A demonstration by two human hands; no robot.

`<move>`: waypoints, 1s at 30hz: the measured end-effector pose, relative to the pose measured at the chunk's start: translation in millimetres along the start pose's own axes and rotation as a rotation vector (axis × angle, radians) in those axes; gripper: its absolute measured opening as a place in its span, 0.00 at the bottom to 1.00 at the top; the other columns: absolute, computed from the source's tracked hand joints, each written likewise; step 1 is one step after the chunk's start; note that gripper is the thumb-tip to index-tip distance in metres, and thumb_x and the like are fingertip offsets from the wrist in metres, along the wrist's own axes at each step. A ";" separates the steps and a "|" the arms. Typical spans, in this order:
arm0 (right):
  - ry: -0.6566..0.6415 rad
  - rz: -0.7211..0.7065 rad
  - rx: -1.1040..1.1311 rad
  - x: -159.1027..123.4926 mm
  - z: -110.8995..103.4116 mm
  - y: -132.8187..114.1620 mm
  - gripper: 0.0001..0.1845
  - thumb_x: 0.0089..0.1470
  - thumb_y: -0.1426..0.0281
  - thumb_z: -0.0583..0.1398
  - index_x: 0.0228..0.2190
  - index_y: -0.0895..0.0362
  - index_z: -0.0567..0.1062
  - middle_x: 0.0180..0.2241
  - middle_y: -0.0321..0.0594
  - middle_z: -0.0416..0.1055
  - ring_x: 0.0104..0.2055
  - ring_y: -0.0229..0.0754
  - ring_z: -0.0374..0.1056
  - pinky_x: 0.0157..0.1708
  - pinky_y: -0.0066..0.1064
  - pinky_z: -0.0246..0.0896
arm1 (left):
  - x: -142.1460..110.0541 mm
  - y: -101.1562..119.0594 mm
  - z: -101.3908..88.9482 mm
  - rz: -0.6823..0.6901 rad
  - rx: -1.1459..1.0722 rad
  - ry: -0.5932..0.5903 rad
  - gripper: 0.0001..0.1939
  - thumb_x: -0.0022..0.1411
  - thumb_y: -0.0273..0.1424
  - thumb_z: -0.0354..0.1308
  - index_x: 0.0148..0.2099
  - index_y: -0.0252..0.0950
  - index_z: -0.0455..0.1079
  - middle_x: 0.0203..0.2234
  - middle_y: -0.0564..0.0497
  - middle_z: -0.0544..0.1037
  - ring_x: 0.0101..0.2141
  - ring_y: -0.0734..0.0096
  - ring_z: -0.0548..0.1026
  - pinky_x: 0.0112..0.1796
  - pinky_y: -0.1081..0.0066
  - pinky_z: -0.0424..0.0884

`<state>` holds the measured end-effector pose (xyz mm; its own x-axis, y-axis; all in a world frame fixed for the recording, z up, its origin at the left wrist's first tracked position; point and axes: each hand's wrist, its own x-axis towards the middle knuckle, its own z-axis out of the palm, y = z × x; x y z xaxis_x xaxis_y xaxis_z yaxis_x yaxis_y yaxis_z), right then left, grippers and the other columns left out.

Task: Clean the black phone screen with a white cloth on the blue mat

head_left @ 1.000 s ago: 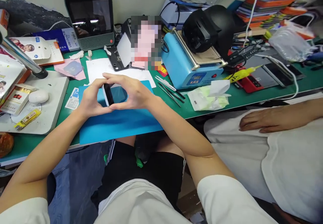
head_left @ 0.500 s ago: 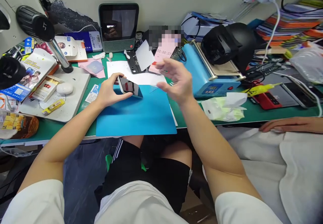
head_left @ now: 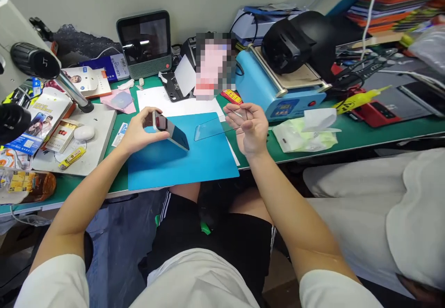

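Printed in white on the dark blue box (head_left: pixel 107 69) at the back of the bench (head_left: pixel 361 137): "LCD," near a barcode. Picked out in white on the black knob (head_left: pixel 34 61): a short mark, too small to settle as letters. Splashed in yellow across the white-and-blue package (head_left: pixel 43 116): large lettering, too blurred to read. Placed on the white carton (head_left: pixel 60 136) around a red emblem: fine print, illegible. Crowded onto the red packet (head_left: pixel 232 97) just beside the blue machine (head_left: pixel 255 78): yellow characters, unclear. Likewise unreadable: printing on the machine's front label (head_left: pixel 285 109), the yellow bottle (head_left: pixel 354 102) and the small white card (head_left: pixel 120 134).
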<state>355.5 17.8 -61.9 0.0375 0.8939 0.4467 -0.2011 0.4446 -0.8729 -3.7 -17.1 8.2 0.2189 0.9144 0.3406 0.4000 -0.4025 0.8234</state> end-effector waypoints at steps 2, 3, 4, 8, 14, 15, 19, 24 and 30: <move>-0.009 0.019 0.016 -2.3 2.3 -3.2 0.41 0.42 0.36 0.76 0.48 0.46 0.75 0.52 0.41 0.83 0.58 0.53 0.82 0.57 0.50 0.81 | -4.8 13.7 -2.2 -0.018 -0.030 -0.070 0.36 0.51 0.53 0.77 0.55 0.42 0.72 0.46 0.47 0.83 0.43 0.56 0.83 0.48 0.57 0.82; -0.013 0.028 0.021 -2.7 3.7 -5.8 0.41 0.42 0.36 0.76 0.48 0.45 0.74 0.53 0.42 0.83 0.59 0.54 0.81 0.58 0.50 0.80 | -9.5 21.0 -3.4 -0.036 -0.033 -0.099 0.37 0.49 0.52 0.78 0.56 0.42 0.72 0.48 0.46 0.84 0.46 0.54 0.84 0.51 0.55 0.82; -0.020 0.042 0.029 -2.5 5.7 -9.1 0.40 0.43 0.36 0.75 0.48 0.45 0.74 0.54 0.42 0.83 0.60 0.54 0.80 0.60 0.51 0.79 | -15.8 27.8 -4.8 -0.072 -0.022 -0.117 0.39 0.49 0.52 0.79 0.57 0.42 0.72 0.50 0.45 0.83 0.48 0.52 0.84 0.53 0.54 0.81; -0.059 0.101 0.080 5.8 22.0 -21.7 0.37 0.46 0.38 0.75 0.48 0.44 0.72 0.59 0.41 0.80 0.66 0.54 0.75 0.70 0.54 0.69 | -51.2 42.6 -11.5 -0.242 0.117 -0.162 0.42 0.53 0.54 0.77 0.64 0.42 0.70 0.56 0.43 0.82 0.54 0.47 0.82 0.58 0.51 0.79; -0.150 0.127 0.117 28.4 66.3 -13.8 0.42 0.43 0.34 0.74 0.48 0.44 0.68 0.61 0.43 0.78 0.69 0.54 0.73 0.72 0.53 0.66 | -81.4 31.2 -14.3 -0.320 0.358 -0.184 0.47 0.55 0.61 0.72 0.68 0.40 0.69 0.59 0.39 0.79 0.60 0.41 0.79 0.62 0.43 0.76; -0.196 0.142 0.087 30.4 71.5 -10.0 0.43 0.43 0.33 0.74 0.48 0.44 0.67 0.63 0.43 0.77 0.70 0.54 0.71 0.73 0.53 0.64 | -81.7 29.9 -13.1 -0.313 0.380 -0.194 0.47 0.55 0.61 0.72 0.68 0.40 0.70 0.62 0.38 0.77 0.63 0.39 0.76 0.64 0.42 0.74; -0.391 0.201 -0.057 33.8 74.0 5.2 0.47 0.41 0.30 0.72 0.51 0.44 0.67 0.66 0.47 0.75 0.71 0.56 0.69 0.75 0.55 0.60 | -77.0 28.6 -6.3 -0.269 0.432 -0.251 0.48 0.56 0.61 0.71 0.70 0.40 0.68 0.71 0.37 0.68 0.70 0.38 0.67 0.69 0.40 0.68; -0.524 0.270 -0.176 34.9 53.9 15.7 0.54 0.42 0.34 0.74 0.62 0.47 0.69 0.66 0.52 0.74 0.70 0.61 0.70 0.74 0.59 0.60 | -65.3 23.8 -1.0 -0.177 0.499 -0.352 0.43 0.56 0.60 0.71 0.64 0.39 0.72 0.66 0.39 0.73 0.67 0.37 0.66 0.69 0.38 0.65; -0.687 0.269 -0.403 32.8 51.1 11.0 0.57 0.49 0.45 0.76 0.73 0.47 0.64 0.71 0.49 0.70 0.74 0.65 0.64 0.75 0.65 0.55 | -35.7 18.2 -4.1 -0.053 0.518 -0.515 0.43 0.55 0.61 0.72 0.62 0.37 0.72 0.60 0.39 0.76 0.60 0.42 0.72 0.61 0.45 0.73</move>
<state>304.4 49.1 -46.8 -0.5922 0.7969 0.1195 0.2522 0.3242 -0.9118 -7.9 -56.9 12.9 0.5276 0.8477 -0.0554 0.7633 -0.4444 0.4689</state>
